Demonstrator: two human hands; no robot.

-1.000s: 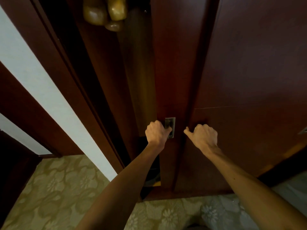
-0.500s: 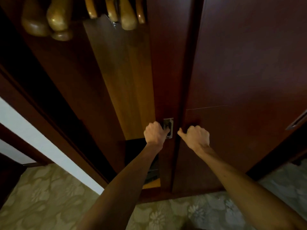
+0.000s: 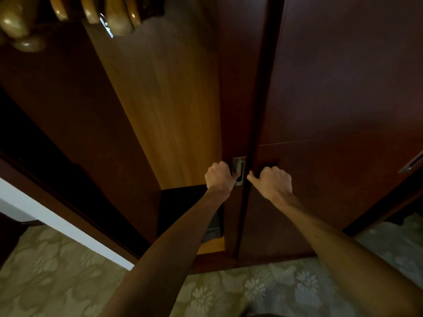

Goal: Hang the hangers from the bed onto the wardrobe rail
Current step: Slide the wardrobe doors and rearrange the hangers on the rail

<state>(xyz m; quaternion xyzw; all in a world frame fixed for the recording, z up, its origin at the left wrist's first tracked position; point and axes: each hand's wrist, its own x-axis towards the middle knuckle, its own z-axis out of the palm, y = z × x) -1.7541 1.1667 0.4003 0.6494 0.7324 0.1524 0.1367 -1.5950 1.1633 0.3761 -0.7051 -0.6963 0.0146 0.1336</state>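
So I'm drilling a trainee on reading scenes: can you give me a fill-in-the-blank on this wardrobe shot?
1. The left hand is curled at the metal ____ of the door.
2. The wooden hangers show at the ____ left of the view.
3. The right hand has its ____ pointing toward the left hand.
4. The carpet has a ____ pattern.

Missing words: handle; top; thumb; floral
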